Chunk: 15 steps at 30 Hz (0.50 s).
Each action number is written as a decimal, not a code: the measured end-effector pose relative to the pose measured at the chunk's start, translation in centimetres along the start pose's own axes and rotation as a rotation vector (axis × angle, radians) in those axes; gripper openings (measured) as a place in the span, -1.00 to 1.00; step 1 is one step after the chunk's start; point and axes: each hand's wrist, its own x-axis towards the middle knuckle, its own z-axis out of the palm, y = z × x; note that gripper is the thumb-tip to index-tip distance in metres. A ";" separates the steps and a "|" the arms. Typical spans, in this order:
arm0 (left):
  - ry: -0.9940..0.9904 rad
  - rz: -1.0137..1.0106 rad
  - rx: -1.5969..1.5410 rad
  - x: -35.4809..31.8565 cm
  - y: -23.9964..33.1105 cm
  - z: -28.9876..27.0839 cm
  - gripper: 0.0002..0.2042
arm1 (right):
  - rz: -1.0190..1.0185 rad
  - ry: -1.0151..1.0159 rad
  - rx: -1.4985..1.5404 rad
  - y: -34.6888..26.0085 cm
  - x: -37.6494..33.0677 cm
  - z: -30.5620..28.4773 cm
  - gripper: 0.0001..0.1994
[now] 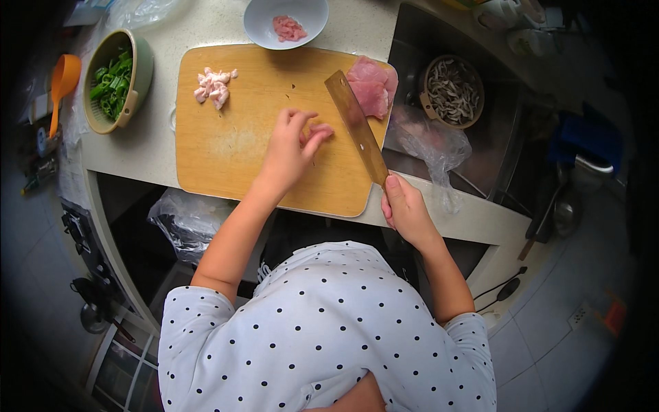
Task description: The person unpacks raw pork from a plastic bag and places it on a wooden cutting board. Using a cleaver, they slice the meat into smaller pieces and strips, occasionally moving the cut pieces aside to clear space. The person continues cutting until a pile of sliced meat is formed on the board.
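Observation:
My right hand [405, 206] is closed round the handle of a broad cleaver [356, 123], whose blade slants up and left over the cutting board [226, 168]. Over the middle of the board, my left hand [292, 147] has its thumb and curled fingers at a small pink strip of meat [322, 129]; the contact is partly hidden. Just past the blade, larger slices of raw pink meat [372, 88] lie at the board's far right corner. Pale, fatty meat pieces [214, 87] form a small pile at the far left.
Beyond the board, a white bowl [287, 41] holds some cut meat. Green cut peppers fill a colander [128, 113] at left, beside an orange ladle [64, 79]. In the sink area at right are a bowl of sliced mushrooms [453, 89] and a clear plastic bag [439, 147].

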 end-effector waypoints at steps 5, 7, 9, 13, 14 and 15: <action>-0.113 0.275 0.138 0.1 -0.8 -0.4 -0.79 | -0.001 -0.003 -0.007 0.4 0.0 0.3 -0.51; -0.318 -0.077 -0.064 0.7 -0.1 -1.0 -0.81 | 0.003 -0.006 -0.018 0.3 -0.1 0.4 -0.51; -0.363 -0.153 -0.130 1.3 -0.1 -1.1 -0.83 | 0.022 -0.010 -0.029 0.0 -0.1 0.4 -0.51; -0.146 -0.017 -0.054 1.1 0.5 -1.4 -0.86 | 0.049 -0.002 -0.058 -0.1 -0.2 0.5 -0.50; -0.094 -0.045 -0.052 0.9 1.2 -1.6 -0.87 | 0.049 0.004 -0.066 -0.1 -0.2 0.5 -0.50; -0.055 -0.013 -0.036 0.4 0.5 -1.2 -0.88 | 0.049 0.011 -0.073 0.0 -0.2 0.5 -0.50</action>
